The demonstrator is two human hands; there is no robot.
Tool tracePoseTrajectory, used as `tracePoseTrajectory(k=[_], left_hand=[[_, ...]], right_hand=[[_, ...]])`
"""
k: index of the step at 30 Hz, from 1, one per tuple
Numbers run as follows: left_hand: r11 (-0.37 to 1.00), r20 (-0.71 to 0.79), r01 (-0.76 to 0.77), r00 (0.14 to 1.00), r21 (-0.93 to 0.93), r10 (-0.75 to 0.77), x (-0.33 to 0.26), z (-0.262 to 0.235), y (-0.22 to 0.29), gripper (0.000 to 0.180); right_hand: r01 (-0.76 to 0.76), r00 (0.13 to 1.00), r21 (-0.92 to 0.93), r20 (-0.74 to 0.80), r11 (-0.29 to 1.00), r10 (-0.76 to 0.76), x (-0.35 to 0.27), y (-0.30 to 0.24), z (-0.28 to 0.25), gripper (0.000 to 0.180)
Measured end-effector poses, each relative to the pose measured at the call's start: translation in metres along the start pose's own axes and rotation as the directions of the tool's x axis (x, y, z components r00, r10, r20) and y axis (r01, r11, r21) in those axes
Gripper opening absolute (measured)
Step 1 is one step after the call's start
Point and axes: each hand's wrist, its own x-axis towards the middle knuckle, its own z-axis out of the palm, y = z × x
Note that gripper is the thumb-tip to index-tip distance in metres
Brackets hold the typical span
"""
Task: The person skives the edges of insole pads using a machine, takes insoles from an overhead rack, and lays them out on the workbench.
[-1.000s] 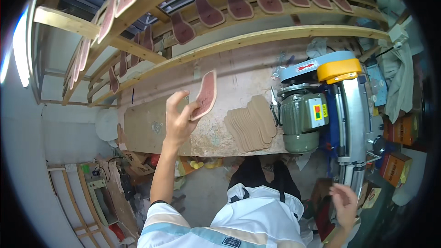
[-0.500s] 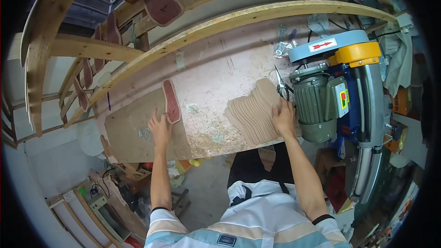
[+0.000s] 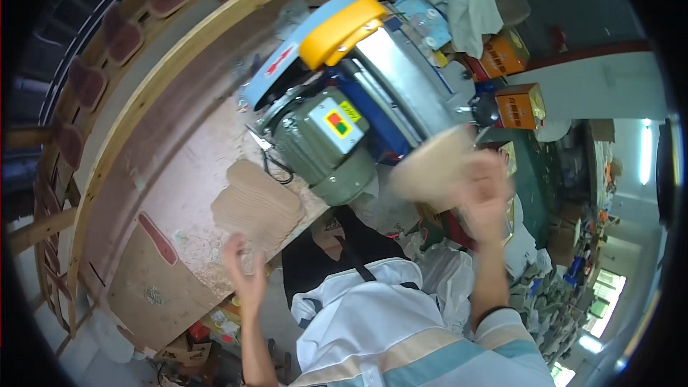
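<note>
landmark: the green motor (image 3: 319, 140). i have the right hand (image 3: 487, 190) to the right of and below the motor, gripping a tan blank (image 3: 428, 168) by its edge; motion blurs both. the left hand (image 3: 244, 272) is below and left of the motor, fingers spread apart, just beside the stack of tan blanks (image 3: 258, 204); i cannot tell whether they touch. the stack lies near the motor, lower left. farther left, a red insole (image 3: 159, 238) lies along the edge of a brown board (image 3: 158, 290).

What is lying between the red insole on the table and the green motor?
In the head view, a stack of beige insoles and the scissors lie there.
</note>
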Motion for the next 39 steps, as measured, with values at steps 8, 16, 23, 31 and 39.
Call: tracePoseTrajectory(k=[8, 16, 23, 31, 39], left_hand=[[0.922, 0.522, 0.046, 0.835, -0.385, 0.176, -0.024, 0.170, 0.146, 0.032], [0.767, 0.708, 0.468, 0.706, -0.440, -0.024, -0.036, 0.265, 0.171, 0.033], [0.686, 0.716, 0.593, 0.682, -0.422, -0.149, -0.038, 0.293, 0.171, 0.034], [0.862, 0.481, 0.124, 0.863, -0.492, 0.151, -0.030, 0.144, 0.162, 0.022], [0.961, -0.236, -0.159, 0.948, 0.227, 0.213, 0.086, -0.116, 0.026, 0.023]], right_hand=[[-0.390, 0.909, -0.243, 0.051, 0.888, 0.413, 0.012, 0.123, -0.251, 0.034], [-0.315, 0.803, -0.249, 0.445, 0.916, 0.397, 0.017, 0.138, -0.208, 0.029], [-0.331, 0.863, -0.195, 0.333, 0.923, 0.380, 0.019, 0.096, -0.206, 0.025], [-0.338, 0.885, -0.143, 0.289, 0.930, 0.366, -0.008, 0.073, -0.208, 0.019], [-0.387, 0.843, -0.149, 0.342, 0.910, 0.415, -0.017, 0.007, -0.110, 0.021]])
